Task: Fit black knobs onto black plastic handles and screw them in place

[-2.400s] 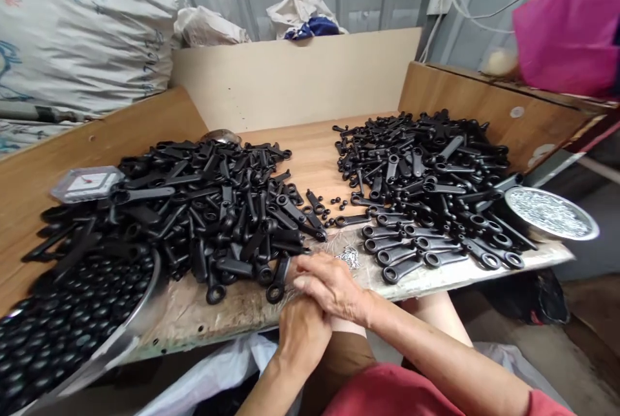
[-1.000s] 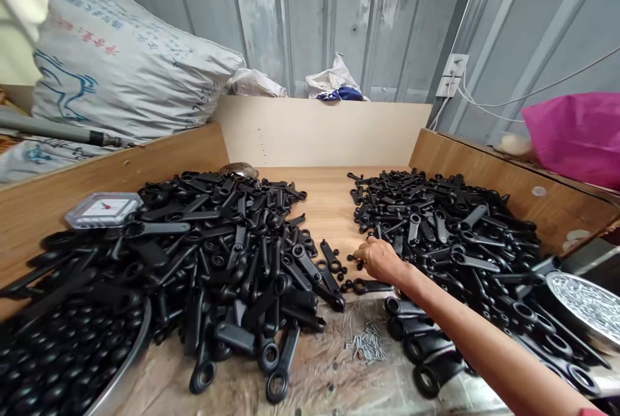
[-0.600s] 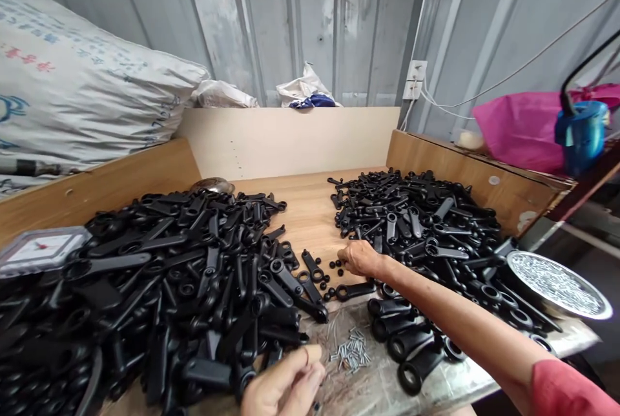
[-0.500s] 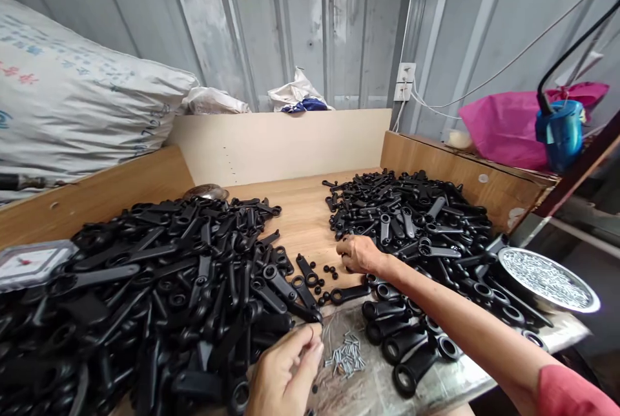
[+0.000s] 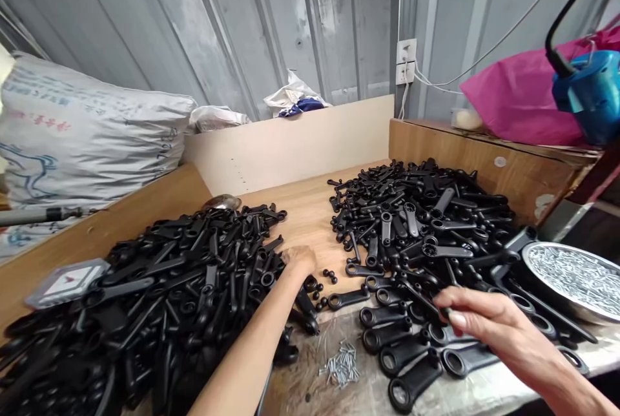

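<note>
My left hand [image 5: 299, 260] reaches over the near-centre edge of the left heap of black crank handles [image 5: 179, 280]; its fingertips are hidden, so I cannot tell what they touch. My right hand [image 5: 489, 322] is closed in a pinch above the row of crank handles [image 5: 404, 354] at the front right. Between its thumb and fingers is the end of a slim black crank handle [image 5: 422, 296], which slants up to the left. Small black knobs [image 5: 330, 276] lie between the two heaps. A little pile of silver screws [image 5: 343, 364] rests on the plastic-covered front.
Another heap of black handles [image 5: 402, 209] stands at the right, beside a metal bowl of screws [image 5: 576, 277]. Wooden side boards [image 5: 484, 151] and a pale back board [image 5: 300, 141] enclose the table. A clear plastic box [image 5: 68, 283] lies left; a white sack [image 5: 101, 125] stands behind.
My left hand has moved from the front up to the left heap's edge. My right hand has come back from the right heap towards the front right, a black crank handle at its fingers.
</note>
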`<state>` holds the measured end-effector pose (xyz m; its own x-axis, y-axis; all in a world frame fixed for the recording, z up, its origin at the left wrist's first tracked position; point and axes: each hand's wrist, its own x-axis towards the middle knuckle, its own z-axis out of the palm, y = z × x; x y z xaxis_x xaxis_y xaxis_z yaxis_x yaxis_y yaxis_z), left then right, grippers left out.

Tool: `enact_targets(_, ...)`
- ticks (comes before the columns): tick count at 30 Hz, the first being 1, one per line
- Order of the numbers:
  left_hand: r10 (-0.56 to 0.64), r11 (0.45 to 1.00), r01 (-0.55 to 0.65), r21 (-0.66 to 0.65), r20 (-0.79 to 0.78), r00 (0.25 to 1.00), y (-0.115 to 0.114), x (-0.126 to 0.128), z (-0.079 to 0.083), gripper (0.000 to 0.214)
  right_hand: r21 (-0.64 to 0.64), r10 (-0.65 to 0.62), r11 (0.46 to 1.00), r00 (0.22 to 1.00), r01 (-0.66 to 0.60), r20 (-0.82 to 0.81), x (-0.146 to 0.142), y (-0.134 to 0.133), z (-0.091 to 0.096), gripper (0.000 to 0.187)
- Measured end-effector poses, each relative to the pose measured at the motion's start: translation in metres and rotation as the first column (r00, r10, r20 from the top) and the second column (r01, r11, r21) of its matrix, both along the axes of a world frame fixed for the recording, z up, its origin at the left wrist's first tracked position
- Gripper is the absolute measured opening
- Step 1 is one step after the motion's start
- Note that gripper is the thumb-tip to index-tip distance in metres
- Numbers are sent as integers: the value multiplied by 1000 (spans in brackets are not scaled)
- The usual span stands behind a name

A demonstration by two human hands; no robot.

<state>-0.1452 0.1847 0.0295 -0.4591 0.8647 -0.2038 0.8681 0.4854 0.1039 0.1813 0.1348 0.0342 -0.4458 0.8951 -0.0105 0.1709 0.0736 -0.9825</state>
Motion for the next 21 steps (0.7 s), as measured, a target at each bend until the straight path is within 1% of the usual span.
enact_targets(3, 103, 992, -104, -78, -11, 995, 13, -2, -8, 30, -119, 1, 993, 992, -17, -129, 16, -13, -19, 27)
enact_targets(5, 149, 985, -149, -84, -3, 989, 16, -4, -10, 31, -170, -1, 985, 974, -38, -227, 21, -20, -25, 23)
enact_targets(7, 191, 980, -190, -68, 10, 982, 16, -5, -11, 32, -223, 1, 971, 936, -85, -353, 20, -26, -27, 22)
enact_targets(8, 214, 976, -212, -56, 16, 977, 15, -5, -12, 31, -248, 4, 961, 904, -122, -428, 18, -29, -27, 22)
enact_targets(10, 256, 967, -255, -27, 31, 966, 13, -2, -14, 31, -279, 14, 936, 816, -213, -577, 12, -34, -27, 25)
enact_targets(13, 277, 959, -281, 35, 86, 957, 8, 3, -14, 30, -288, 13, 904, 696, -315, -718, 4, -42, -27, 27)
enact_targets(15, 257, 956, -274, 102, 158, 954, 2, 5, -8, 29, -304, -10, 890, 653, -339, -757, 1, -50, -26, 26)
enact_targets(17, 229, 942, -280, 187, 253, 940, -5, 5, 2, 27, -319, -25, 878, 633, -356, -774, 0, -58, -24, 26)
enact_targets(19, 190, 909, -305, 285, 368, 910, -17, 7, 15, 24, -325, -25, 867, 617, -379, -786, -2, -65, -24, 25)
enact_targets(21, 113, 857, -339, 388, 501, 858, -38, 13, 27, 20, -320, -13, 852, 594, -414, -804, -5, -71, -24, 24)
